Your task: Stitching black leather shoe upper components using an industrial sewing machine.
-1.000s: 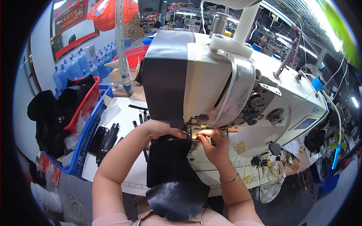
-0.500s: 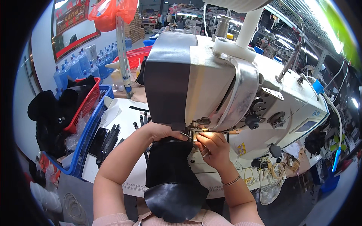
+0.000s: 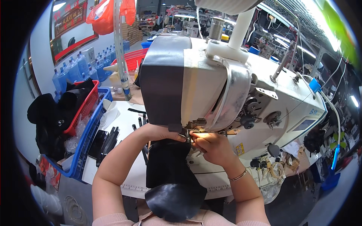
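A white sewing machine (image 3: pixel 207 90) with a dark grey end cover stands before me. Its presser foot (image 3: pixel 187 135) is down between my hands. A black piece (image 3: pixel 167 160), matte with a shiny, leather-like rounded flap, hangs from the needle area over the table edge toward my lap. At its top edge is my left hand (image 3: pixel 164 132), thumb pointing at the foot; its other fingers are mostly hidden, and it grips the piece. Right of the foot, my right hand (image 3: pixel 213 147) is closed in a pinch, fingers curled; whatever is in it is hidden.
Several black strips (image 3: pixel 109 141) and a dark phone (image 3: pixel 97 144) lie on the white table (image 3: pixel 128 175) at left. Beyond it, a blue basket (image 3: pixel 81 158) and a red basket (image 3: pixel 85 107) hold black pieces. Cords and rings (image 3: pixel 277 171) hang at right.
My right hand has turned and shifted slightly, its fingers curling closer to the presser foot. The left hand stays at the black piece. The whole view has shifted a little.
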Available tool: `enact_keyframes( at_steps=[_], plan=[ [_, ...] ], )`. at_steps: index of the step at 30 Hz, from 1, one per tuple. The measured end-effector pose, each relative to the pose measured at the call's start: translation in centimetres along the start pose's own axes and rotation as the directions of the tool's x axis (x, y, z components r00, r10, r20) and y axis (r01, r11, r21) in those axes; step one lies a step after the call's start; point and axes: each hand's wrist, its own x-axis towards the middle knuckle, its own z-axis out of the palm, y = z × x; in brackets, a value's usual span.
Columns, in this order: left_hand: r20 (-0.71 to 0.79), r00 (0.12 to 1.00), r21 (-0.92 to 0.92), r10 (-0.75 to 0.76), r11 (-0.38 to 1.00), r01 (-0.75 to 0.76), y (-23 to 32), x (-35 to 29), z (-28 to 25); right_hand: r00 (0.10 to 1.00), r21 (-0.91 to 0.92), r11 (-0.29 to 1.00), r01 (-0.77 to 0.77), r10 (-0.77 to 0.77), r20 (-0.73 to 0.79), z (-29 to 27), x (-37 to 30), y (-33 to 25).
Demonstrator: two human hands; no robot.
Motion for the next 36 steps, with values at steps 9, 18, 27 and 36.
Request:
enact_keyframes(
  at_steps=[9, 18, 27, 36],
  plan=[
    [-0.072, 0.997, 0.318, -0.027, 0.947, 0.049, 2.0, -2.6, 0.9, 0.988, -0.081, 0.995, 0.053, -0.04, 0.15, -0.7, 0.1, 0.1],
    [-0.236, 0.971, 0.412, 0.029, 0.908, 0.074, -0.3, -6.1, 3.8, 0.998, -0.054, 0.998, 0.028, -0.025, 0.06, -0.1, -0.4, 0.4],
    [0.099, 0.97, -0.541, -0.223, 0.806, 0.241, -2.0, -4.8, 1.7, 1.0, -0.033, 0.999, 0.028, -0.028, -0.009, -0.3, 0.2, -0.2],
    [0.064, 0.867, -0.596, -0.495, 0.677, 0.431, 1.4, -2.6, 2.1, 0.997, -0.066, 0.997, 0.051, -0.055, -0.057, -0.6, -0.1, -0.3]
  ],
)
